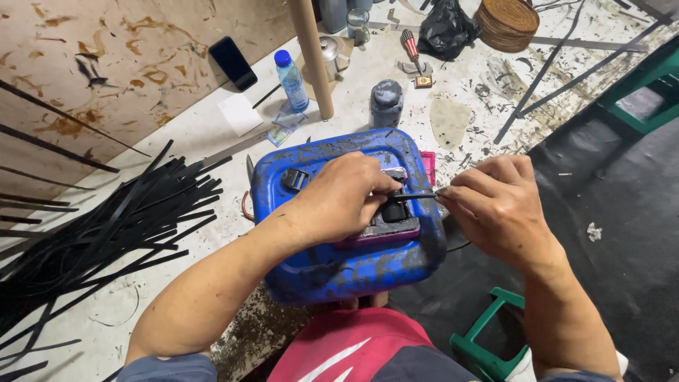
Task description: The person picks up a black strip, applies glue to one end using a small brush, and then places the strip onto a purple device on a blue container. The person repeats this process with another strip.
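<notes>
Blue plastic jerrycan (pixel 332 262), paint-smeared and lying flat, sits under both hands; left hand (pixel 339 198) is curled down on a dark block (pixel 392 223) on top of it, right hand (pixel 498 209) pinches the end of a thin black strip (pixel 416 196) that runs between the two hands. Left of the left hand: a heap of black strips (pixel 106 226) on the floor. Beyond the hands: clear water bottle (pixel 291 79), black phone (pixel 233 63), grey jar (pixel 386 102); green stool (pixel 488 339) below the right forearm.
</notes>
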